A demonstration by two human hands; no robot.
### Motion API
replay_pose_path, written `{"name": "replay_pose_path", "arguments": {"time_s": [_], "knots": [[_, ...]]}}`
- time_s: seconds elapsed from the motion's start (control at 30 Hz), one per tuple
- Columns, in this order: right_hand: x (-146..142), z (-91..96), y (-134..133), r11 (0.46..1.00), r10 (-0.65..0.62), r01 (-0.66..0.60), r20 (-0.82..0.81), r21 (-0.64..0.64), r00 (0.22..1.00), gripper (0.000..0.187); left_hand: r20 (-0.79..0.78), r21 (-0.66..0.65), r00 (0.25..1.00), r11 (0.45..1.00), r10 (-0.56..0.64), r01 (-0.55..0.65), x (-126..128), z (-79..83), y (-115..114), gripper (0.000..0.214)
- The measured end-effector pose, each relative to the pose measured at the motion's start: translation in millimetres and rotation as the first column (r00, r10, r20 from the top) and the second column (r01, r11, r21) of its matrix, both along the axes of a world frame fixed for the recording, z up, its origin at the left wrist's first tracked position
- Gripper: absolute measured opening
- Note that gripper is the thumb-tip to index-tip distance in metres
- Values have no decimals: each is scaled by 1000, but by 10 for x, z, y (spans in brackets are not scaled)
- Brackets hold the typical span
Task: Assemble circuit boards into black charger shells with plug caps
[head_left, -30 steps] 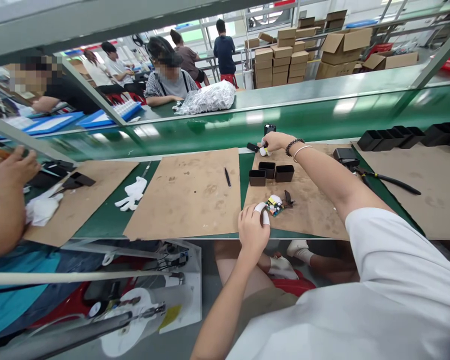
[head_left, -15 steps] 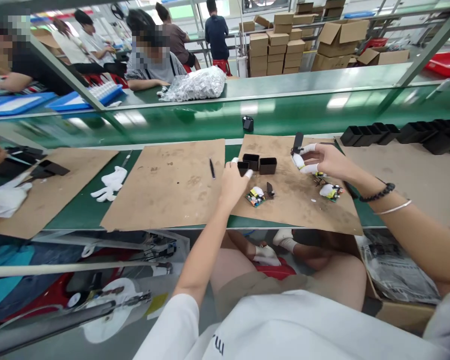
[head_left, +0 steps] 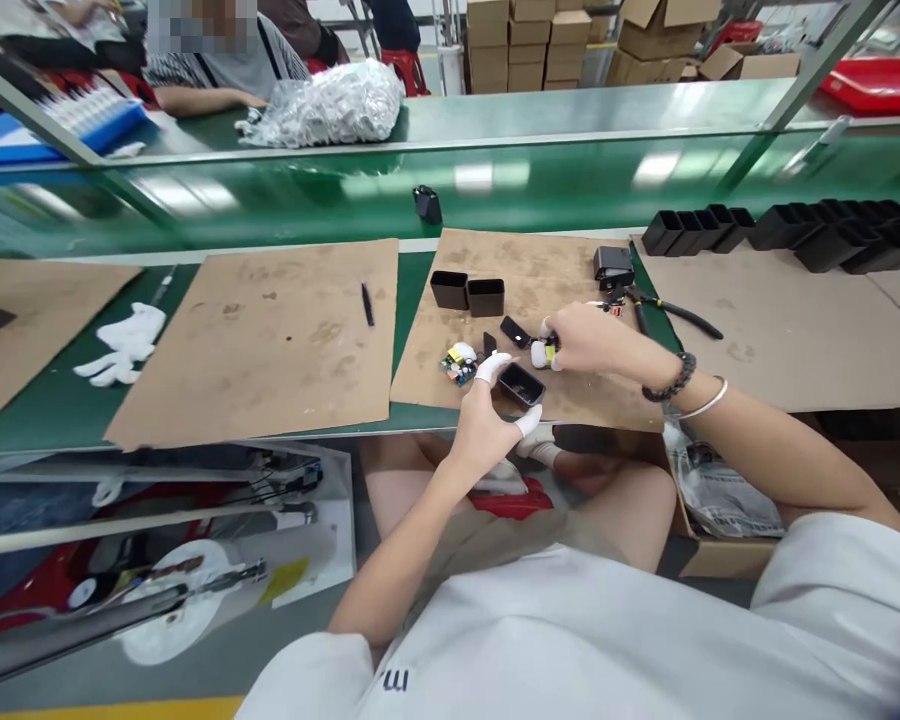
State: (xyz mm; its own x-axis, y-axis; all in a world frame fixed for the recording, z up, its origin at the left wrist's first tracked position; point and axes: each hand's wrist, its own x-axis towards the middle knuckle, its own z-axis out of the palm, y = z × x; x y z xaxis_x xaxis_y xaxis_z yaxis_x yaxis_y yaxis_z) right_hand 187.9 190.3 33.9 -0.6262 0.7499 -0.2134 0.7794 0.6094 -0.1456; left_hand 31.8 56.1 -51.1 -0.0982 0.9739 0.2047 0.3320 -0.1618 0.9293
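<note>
My left hand, with white finger cots, grips a small open black plastic case near the front edge of a cardboard mat. Just above it my right hand pinches a small circuit board with white and yellow parts. A black lid piece lies beside that hand. Another small circuit board rests on the mat left of my left hand. Two more empty black cases stand further back on the mat.
A black block and pliers lie to the right. Rows of black cases fill the far right. One black part sits on the green conveyor. White gloves and a pen lie left. Other people work across the line.
My left hand took one black case from the group and brought it to the front. My right hand came down and left with the circuit board. The view tilted down.
</note>
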Motion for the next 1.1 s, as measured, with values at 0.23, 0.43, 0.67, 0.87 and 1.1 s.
{"name": "replay_pose_path", "arguments": {"time_s": [0.23, 0.43, 0.67, 0.87, 1.1], "knots": [[560, -97, -92, 823, -522, -41, -784, -566, 337, 40, -73, -7, 995, 997, 74, -75, 48, -96, 91, 66], [503, -504, -695, 870, -491, 47, -871, -491, -27, 62, 108, -57, 982, 985, -155, 162, -9, -20, 175, 70], [232, -603, -1194, 982, -176, 70, -984, -177, -22, 41, 125, 21, 950, 958, -286, 285, -43, 284, -3, 64], [308, -380, -1331, 990, -59, 129, -995, -48, 85, 36, 68, 64, 948, 950, -310, 306, -50, 557, -146, 65], [297, -323, -1393, 990, -62, 127, -998, -58, 28, 38, 16, 93, 950, 947, -311, 308, -29, 681, -189, 66]]}}
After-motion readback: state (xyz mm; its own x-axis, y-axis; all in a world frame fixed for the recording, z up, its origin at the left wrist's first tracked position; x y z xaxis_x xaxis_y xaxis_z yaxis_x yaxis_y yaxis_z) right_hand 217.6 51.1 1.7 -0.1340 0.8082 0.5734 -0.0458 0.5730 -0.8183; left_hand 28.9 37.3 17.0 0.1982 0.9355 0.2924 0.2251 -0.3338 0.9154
